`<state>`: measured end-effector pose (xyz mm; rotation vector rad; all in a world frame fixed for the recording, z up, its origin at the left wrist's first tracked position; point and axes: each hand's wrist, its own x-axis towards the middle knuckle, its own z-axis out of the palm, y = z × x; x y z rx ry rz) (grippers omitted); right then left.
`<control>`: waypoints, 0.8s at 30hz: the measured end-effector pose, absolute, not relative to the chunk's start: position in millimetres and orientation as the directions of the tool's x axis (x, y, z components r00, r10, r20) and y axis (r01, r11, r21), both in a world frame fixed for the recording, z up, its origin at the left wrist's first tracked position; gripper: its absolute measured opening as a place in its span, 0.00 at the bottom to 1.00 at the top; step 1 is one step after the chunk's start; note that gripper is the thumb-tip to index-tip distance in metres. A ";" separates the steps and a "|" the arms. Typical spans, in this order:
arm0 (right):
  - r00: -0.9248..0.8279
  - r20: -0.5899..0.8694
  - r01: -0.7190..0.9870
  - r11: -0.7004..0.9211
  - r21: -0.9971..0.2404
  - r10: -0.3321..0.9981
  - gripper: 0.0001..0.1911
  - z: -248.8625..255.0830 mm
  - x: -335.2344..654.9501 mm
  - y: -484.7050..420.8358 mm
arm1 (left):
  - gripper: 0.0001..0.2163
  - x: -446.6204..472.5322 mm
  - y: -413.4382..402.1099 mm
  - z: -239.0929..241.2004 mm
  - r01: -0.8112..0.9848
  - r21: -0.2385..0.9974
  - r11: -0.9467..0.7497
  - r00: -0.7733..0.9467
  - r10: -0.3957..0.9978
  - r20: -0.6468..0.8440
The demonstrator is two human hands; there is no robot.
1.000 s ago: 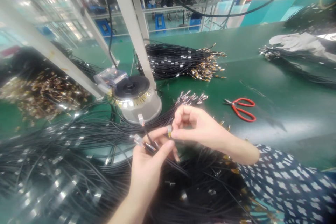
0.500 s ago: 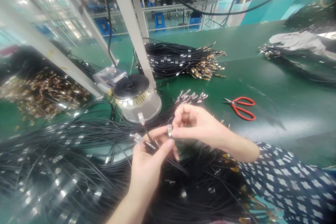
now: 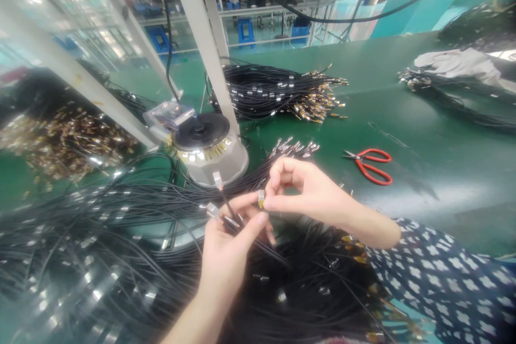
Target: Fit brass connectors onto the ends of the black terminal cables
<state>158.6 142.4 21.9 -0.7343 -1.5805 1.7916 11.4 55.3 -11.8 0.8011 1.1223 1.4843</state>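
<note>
My left hand [image 3: 231, 247] is closed around a few black cables [image 3: 231, 212], whose ends carry pale sleeves or tags, one standing up toward the grey machine. Close by on the right, my right hand [image 3: 300, 191] pinches a small silvery piece with a yellow tip [image 3: 261, 199] between thumb and fingers, beside my left index finger. What exactly this piece is cannot be made out. Behind the hands stands a grey round machine [image 3: 220, 164] with a black disc on top and yellowish pieces around its rim. Black cables [image 3: 121, 204] spread under and left of my hands.
Red-handled scissors [image 3: 373, 165] lie on the green table [image 3: 423, 172] to the right. A cable bundle [image 3: 274, 88] with gold-coloured ends lies behind the machine. White frame posts [image 3: 197, 32] rise at the left. A pale cloth [image 3: 459, 67] covers cables at the far right.
Both hands stay nearly in place. The small piece in my right fingers has turned slightly, with more of its yellow tip showing.
</note>
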 end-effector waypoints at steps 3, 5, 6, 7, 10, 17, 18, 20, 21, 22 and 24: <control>-0.641 0.002 -0.074 -0.059 -0.996 0.767 0.18 22.7 158.7 142.8 | 0.10 12.1 56.1 -10.6 -0.343 0.939 -0.008 -0.215 0.974 -0.070; -0.640 0.000 -0.064 -0.053 -0.997 0.768 0.18 22.9 158.8 143.1 | 0.10 12.6 56.4 -9.9 -0.341 0.940 -0.004 -0.214 0.974 -0.074; -0.640 -0.003 -0.061 -0.054 -0.997 0.768 0.18 22.9 158.8 143.2 | 0.10 12.8 56.5 -9.5 -0.341 0.940 0.000 -0.214 0.974 -0.078; -0.640 -0.006 -0.058 -0.056 -0.997 0.768 0.18 22.9 158.8 143.3 | 0.10 13.0 56.4 -9.2 -0.342 0.940 0.002 -0.216 0.973 -0.081; -0.636 -0.009 -0.046 -0.050 -0.998 0.771 0.18 22.7 159.0 143.6 | 0.10 13.1 56.1 -8.3 -0.341 0.940 -0.001 -0.219 0.973 -0.079; -0.606 -0.004 0.003 -0.003 -1.000 0.795 0.16 25.4 157.8 141.6 | 0.10 12.7 55.4 -9.1 -0.357 0.934 -0.014 -0.224 0.972 -0.070; -0.592 0.002 0.022 0.020 -1.000 0.806 0.15 26.1 157.2 140.2 | 0.10 12.8 55.6 -9.5 -0.360 0.933 -0.017 -0.227 0.971 -0.070; -0.558 0.034 0.074 0.090 -0.993 0.829 0.12 27.1 155.7 136.8 | 0.10 13.0 56.4 -10.2 -0.368 0.930 -0.020 -0.240 0.968 -0.074; -0.542 0.055 0.098 0.128 -0.987 0.839 0.12 27.1 154.9 135.0 | 0.09 13.1 57.0 -10.4 -0.377 0.926 -0.017 -0.247 0.965 -0.082; -0.529 0.078 0.114 0.162 -0.980 0.845 0.11 27.0 154.2 133.4 | 0.09 13.2 57.7 -10.3 -0.388 0.921 -0.010 -0.255 0.962 -0.097; -0.518 0.123 0.124 0.216 -0.968 0.846 0.10 26.2 152.7 131.0 | 0.07 13.1 59.4 -9.7 -0.419 0.908 0.011 -0.272 0.953 -0.137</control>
